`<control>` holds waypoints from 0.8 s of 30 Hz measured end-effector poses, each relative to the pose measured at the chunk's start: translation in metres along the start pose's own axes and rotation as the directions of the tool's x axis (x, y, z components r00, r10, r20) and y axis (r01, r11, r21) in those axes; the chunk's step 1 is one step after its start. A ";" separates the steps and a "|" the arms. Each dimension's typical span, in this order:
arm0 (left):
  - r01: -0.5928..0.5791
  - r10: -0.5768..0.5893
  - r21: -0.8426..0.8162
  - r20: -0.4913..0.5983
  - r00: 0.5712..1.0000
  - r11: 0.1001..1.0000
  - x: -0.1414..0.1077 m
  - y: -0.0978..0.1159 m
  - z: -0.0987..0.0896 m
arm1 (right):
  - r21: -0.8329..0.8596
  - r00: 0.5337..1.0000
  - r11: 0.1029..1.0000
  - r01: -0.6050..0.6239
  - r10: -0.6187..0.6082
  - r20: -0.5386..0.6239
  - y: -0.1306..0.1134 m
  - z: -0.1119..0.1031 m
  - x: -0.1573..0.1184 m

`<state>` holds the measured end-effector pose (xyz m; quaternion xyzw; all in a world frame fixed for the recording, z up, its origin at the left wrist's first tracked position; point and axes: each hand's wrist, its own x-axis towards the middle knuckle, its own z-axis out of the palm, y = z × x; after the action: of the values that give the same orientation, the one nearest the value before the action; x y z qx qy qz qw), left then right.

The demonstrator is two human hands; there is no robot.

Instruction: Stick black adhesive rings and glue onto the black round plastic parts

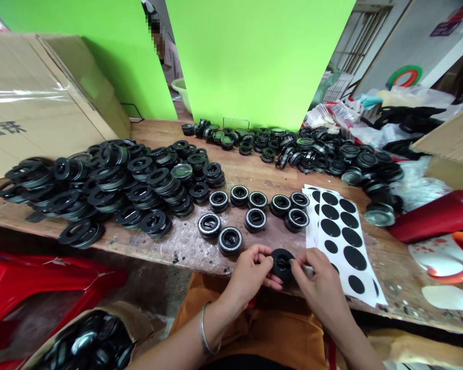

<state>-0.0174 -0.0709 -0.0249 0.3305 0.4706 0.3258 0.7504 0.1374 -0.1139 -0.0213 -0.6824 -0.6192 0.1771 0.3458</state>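
Note:
At the table's front edge, my left hand (256, 267) grips the left rim of a round black part (282, 264) with a raised bar across its middle. My right hand (317, 275) is closed at the opposite side, thumb and fingertips on the same part. Just behind are several similar round parts (230, 240), each with a pale ring on its upper face. To the right of my right hand lie white sheets (355, 241) carrying black round stickers of different sizes, some spots bare white.
Piles of black ring-shaped parts (111, 180) cover the table's left; more (312, 149) line the back. Cardboard box (34, 103) at left, green panel (254, 56) behind, red cylinder (435, 218) and orange-handled mug (443, 257) at right. Below left: red stool (34, 288) and filled sack (96, 339).

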 end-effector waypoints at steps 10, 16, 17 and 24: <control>-0.006 0.006 -0.002 -0.029 1.000 1.000 0.000 -0.002 0.003 | -0.233 0.963 0.965 -0.124 0.174 0.207 0.004 -0.017 0.012; 0.038 -0.037 -0.020 0.047 0.998 0.999 0.004 0.000 0.000 | 0.370 0.766 0.748 -0.552 0.279 0.579 0.021 -0.002 0.028; 0.048 -0.046 -0.017 0.067 0.997 0.999 0.005 0.001 -0.001 | 0.385 0.755 0.718 -0.580 0.296 0.585 0.020 0.003 0.031; 0.071 -0.073 0.028 0.113 0.991 0.997 0.009 0.003 -0.003 | 0.402 0.805 0.735 -0.545 0.327 0.495 0.005 0.010 0.032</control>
<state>-0.0177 -0.0614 -0.0284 0.3405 0.4425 0.2733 0.7833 0.1401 -0.0806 -0.0258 -0.6391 -0.4204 0.5499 0.3352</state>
